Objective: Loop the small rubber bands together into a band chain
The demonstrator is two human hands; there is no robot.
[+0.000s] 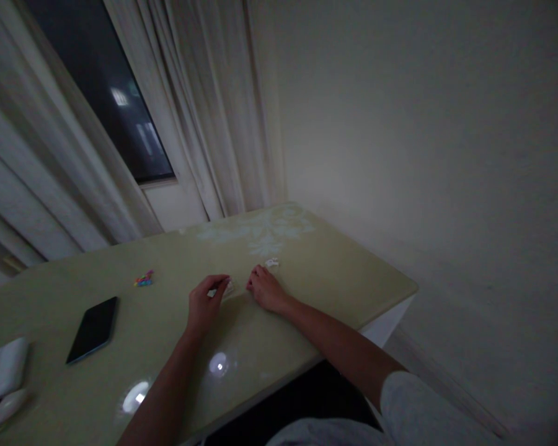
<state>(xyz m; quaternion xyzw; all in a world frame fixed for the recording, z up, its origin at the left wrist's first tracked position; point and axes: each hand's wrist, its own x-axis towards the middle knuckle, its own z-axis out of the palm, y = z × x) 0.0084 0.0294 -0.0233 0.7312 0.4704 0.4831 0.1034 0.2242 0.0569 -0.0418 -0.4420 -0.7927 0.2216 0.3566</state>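
Observation:
My left hand [205, 303] rests on the pale green table [307, 266], its fingers pinched on a small whitish piece [227, 287]. My right hand [265, 288] lies just to its right with the fingers curled down against the tabletop; what they hold, if anything, is hidden. A second small white piece [272, 262] lies on the table just beyond the right hand, apart from it.
A black phone [93, 328] lies flat at the left. A little cluster of coloured bits [144, 279] sits beyond it. White objects [2, 378] stand at the far left edge. Curtains and a dark window are behind the table; a wall stands at the right.

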